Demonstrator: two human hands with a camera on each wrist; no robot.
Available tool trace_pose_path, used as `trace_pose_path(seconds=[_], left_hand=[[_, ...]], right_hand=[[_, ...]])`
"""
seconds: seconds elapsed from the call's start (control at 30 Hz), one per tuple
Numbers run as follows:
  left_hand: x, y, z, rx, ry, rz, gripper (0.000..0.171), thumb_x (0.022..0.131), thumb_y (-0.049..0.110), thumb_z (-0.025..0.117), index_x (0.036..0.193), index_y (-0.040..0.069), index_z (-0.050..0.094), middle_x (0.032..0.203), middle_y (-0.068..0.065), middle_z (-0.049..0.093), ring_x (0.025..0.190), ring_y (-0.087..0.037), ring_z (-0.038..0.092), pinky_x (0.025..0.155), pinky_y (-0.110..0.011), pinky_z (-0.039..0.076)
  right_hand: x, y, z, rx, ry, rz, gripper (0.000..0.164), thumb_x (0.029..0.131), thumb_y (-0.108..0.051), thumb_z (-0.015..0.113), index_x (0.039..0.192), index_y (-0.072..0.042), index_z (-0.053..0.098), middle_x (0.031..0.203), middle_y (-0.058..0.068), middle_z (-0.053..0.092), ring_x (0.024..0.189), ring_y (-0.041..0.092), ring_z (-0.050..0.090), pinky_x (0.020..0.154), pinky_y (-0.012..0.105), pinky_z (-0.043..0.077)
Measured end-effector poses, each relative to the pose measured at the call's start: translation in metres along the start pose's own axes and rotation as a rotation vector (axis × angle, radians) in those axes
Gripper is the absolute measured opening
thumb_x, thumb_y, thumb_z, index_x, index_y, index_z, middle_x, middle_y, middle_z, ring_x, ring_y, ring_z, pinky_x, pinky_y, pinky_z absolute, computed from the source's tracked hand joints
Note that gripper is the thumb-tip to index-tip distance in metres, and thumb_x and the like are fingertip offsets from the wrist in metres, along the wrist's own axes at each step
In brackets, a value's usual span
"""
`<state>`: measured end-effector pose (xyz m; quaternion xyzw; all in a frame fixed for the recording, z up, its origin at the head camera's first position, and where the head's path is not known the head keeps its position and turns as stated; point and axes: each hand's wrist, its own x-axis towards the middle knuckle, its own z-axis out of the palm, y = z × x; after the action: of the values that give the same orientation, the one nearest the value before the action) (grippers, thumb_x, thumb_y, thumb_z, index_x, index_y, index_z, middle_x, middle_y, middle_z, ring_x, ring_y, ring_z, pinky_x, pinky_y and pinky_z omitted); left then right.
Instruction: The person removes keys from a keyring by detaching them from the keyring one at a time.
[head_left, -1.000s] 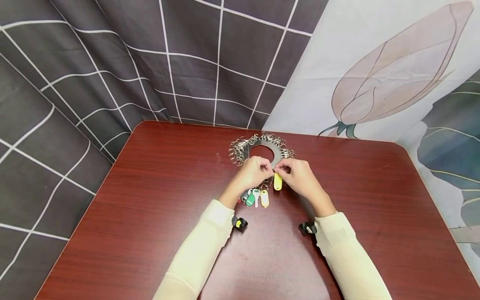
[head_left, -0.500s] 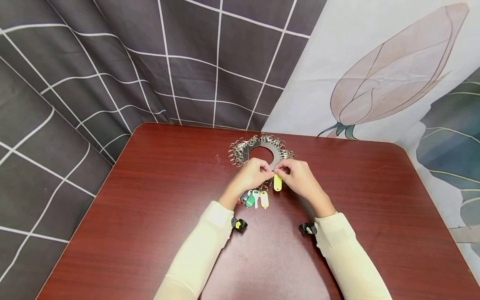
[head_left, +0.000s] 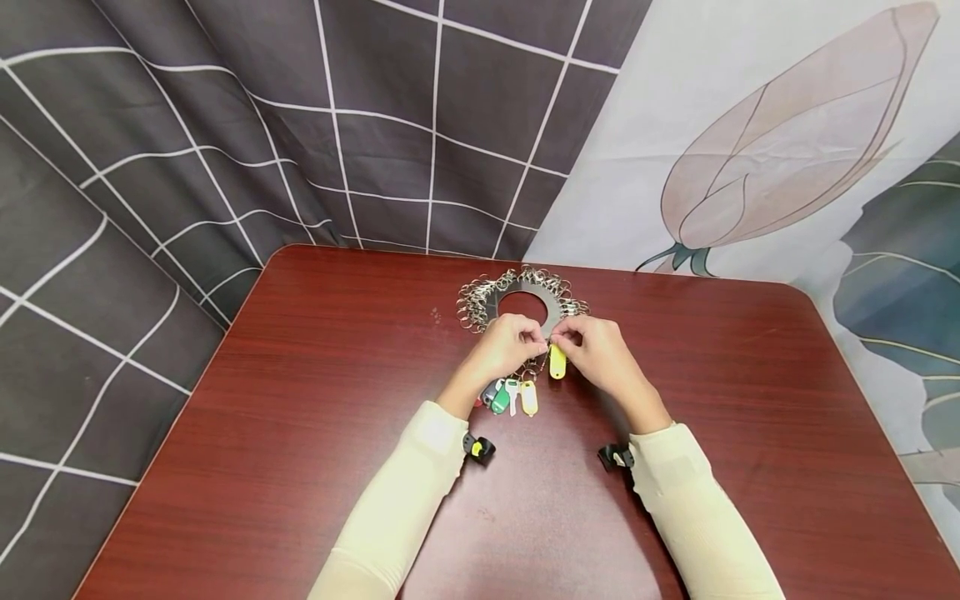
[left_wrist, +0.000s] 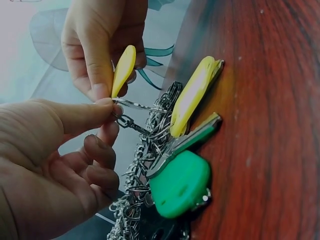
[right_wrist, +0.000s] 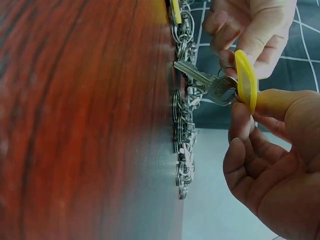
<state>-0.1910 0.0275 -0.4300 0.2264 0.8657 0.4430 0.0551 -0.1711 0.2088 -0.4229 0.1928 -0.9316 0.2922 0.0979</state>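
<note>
In the head view my left hand (head_left: 506, 346) and right hand (head_left: 597, 357) meet fingertip to fingertip at the near side of a grey ring-shaped plate (head_left: 554, 314). The left thumb and fingers pinch a metal split ring (left_wrist: 142, 106), which hangs off a short chain (left_wrist: 126, 121). Between my right thumb and fingers is the end of a yellow key tag (right_wrist: 246, 82). A silver key (right_wrist: 220, 90) sits beside the tag in the right wrist view, pointing towards the table. Fingers partly hide where ring and tag meet.
Many split rings (head_left: 474, 304) line the plate's outer edge. Near my left hand lie a second yellow tag (head_left: 529, 398), another key (head_left: 513, 397) and a green tag (head_left: 500, 401). The plate rests on a reddish wooden table (head_left: 360, 333) close to its far edge, with curtains behind.
The yellow tag has shifted slightly right and up with my right fingers, and a small gap shows between the fingertips. My left hand stays nearly still.
</note>
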Motion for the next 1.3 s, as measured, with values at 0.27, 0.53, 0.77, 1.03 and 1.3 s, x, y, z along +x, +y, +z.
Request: trace_pose_path(seconds=[0.27,0.53,0.77,1.03,1.3], left_hand=[[-0.002,0.002,-0.001,-0.003,-0.009,-0.055,0.009,0.083,0.018,0.07,0.077,0.011,0.074,0.071,-0.001,0.069,0.062,-0.009,0.057,0.06,-0.022,0.048],[-0.001,0.001,0.001,-0.032,-0.004,-0.065,0.012,0.084,0.013,0.072,0.073,0.01,0.069,0.067,0.0,0.063,0.06,-0.01,0.054,0.057,-0.021,0.043],[-0.001,-0.001,0.0,-0.02,-0.013,-0.036,0.012,0.083,0.01,0.072,0.071,0.011,0.07,0.065,0.0,0.063,0.059,-0.009,0.054,0.056,-0.021,0.044],[-0.001,-0.002,0.0,-0.012,-0.017,-0.038,0.007,0.082,0.013,0.073,0.075,0.012,0.073,0.067,0.0,0.066,0.061,-0.009,0.056,0.057,-0.021,0.046],[-0.003,0.004,-0.001,0.059,-0.081,-0.016,0.007,0.083,0.013,0.072,0.077,0.013,0.075,0.069,0.002,0.07,0.061,-0.007,0.057,0.06,-0.021,0.048]], right_hand=[[0.0,0.001,0.002,0.009,0.004,-0.03,0.004,0.085,-0.011,0.072,0.082,-0.01,0.072,0.076,0.006,0.07,0.067,0.02,0.058,0.063,0.038,0.05],[0.001,-0.001,0.002,0.007,0.004,-0.035,0.004,0.085,-0.012,0.072,0.081,-0.01,0.072,0.073,0.004,0.069,0.066,0.018,0.057,0.062,0.038,0.05],[0.0,0.0,0.0,-0.008,0.006,0.034,0.006,0.087,-0.013,0.069,0.083,-0.01,0.073,0.077,0.006,0.07,0.064,0.019,0.054,0.06,0.036,0.047],[-0.001,0.0,-0.005,0.028,-0.022,0.054,0.006,0.088,-0.016,0.069,0.086,-0.012,0.072,0.079,0.005,0.07,0.063,0.019,0.051,0.058,0.034,0.043],[-0.001,0.0,-0.012,0.048,0.012,0.034,0.005,0.088,-0.013,0.069,0.09,-0.009,0.072,0.085,0.007,0.072,0.072,0.02,0.057,0.066,0.038,0.048]])
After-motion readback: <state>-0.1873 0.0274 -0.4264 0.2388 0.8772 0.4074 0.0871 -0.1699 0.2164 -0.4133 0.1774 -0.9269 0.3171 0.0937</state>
